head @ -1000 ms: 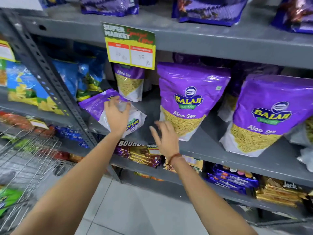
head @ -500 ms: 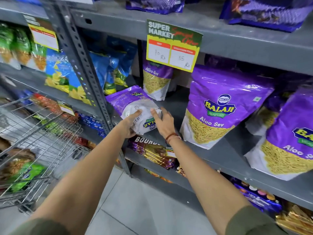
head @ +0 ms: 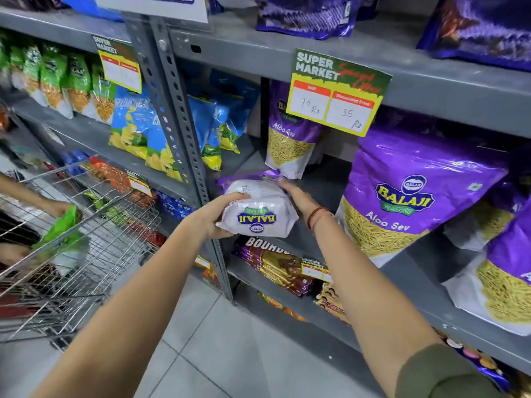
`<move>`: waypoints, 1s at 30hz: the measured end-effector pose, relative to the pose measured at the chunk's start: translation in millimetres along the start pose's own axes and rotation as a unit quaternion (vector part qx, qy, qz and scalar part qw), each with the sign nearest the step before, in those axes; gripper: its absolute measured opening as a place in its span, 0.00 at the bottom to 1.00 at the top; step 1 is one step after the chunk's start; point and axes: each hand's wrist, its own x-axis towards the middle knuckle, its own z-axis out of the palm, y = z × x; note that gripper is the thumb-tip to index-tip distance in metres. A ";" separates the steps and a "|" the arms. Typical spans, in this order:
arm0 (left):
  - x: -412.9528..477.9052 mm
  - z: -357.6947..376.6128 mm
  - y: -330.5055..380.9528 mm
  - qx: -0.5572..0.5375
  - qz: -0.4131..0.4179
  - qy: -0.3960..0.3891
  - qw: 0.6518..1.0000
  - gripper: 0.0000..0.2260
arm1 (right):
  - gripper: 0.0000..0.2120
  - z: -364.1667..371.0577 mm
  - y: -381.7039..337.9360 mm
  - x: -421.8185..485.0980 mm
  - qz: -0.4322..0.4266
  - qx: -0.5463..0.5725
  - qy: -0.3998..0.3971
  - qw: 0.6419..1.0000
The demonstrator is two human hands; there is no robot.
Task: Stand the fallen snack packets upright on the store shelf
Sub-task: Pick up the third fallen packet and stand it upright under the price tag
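Grey steel shelving, slotted upright post at centre-left, several tiers of snacks. Wire shopping trolley at lower left on pale floor tiles, a green packet inside, gripped by another person's hand. Large purple Balaji Aloo Sev packets, one standing upright right of centre and leaning slightly left, a second at the right edge. Smaller Aloo Sev packet upright farther back on the same tier, partly behind a green-and-yellow price card reading 70 and 35. Blue chip packets left of the post, green packets farther left. Brown Bourbon biscuit packs on the tier below. Fallen packet, purple and white, at the front left corner of the Aloo Sev tier, just right of the post: lying down, long axis running front to back, white base end toward the camera, purple top end toward the shelf back, logo upside down. Left hand curled around the packet's near left side, thumb on top, fingers under the base end. Right hand flat and mostly extended, pressed against the packet's right flank, fingertips reaching its far purple end; red thread band at the wrist, olive sleeve at the forearm's end.
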 end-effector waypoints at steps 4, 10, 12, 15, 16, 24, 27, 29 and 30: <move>-3.5 -6.7 -9.4 0.068 0.018 -0.042 0.997 0.12 | 0.11 10.8 8.9 6.4 0.037 -0.042 -0.107 0.993; -5.0 -21.6 -17.3 0.089 0.052 -0.058 0.993 0.35 | 0.07 10.6 10.3 5.3 0.063 0.061 -0.154 0.984; 1.2 -26.0 -16.8 0.043 0.040 -0.054 0.997 0.34 | 0.12 10.5 12.0 4.7 0.059 0.098 -0.167 0.979; 8.6 -22.7 -9.8 -0.018 0.050 -0.039 0.998 0.23 | 0.13 10.4 17.9 0.5 0.055 0.102 -0.199 0.973; 9.3 -19.6 -6.0 -0.026 0.054 -0.044 0.997 0.22 | 0.08 10.2 19.8 -2.6 0.044 0.091 -0.198 0.975; 16.5 -4.5 30.3 0.040 0.240 0.023 0.970 0.19 | 0.22 3.7 5.0 4.9 -0.113 0.121 -0.076 0.983; 13.6 5.3 55.8 0.073 0.318 0.026 0.945 0.28 | 0.15 -2.3 -16.7 8.6 -0.194 0.099 -0.051 0.975; 13.6 8.7 72.1 0.102 0.358 0.020 0.928 0.35 | 0.19 -5.3 -32.7 14.4 -0.242 0.072 -0.025 0.967; 15.0 10.6 80.3 0.112 0.374 0.022 0.921 0.35 | 0.20 -6.7 -40.7 17.7 -0.256 0.062 -0.013 0.965</move>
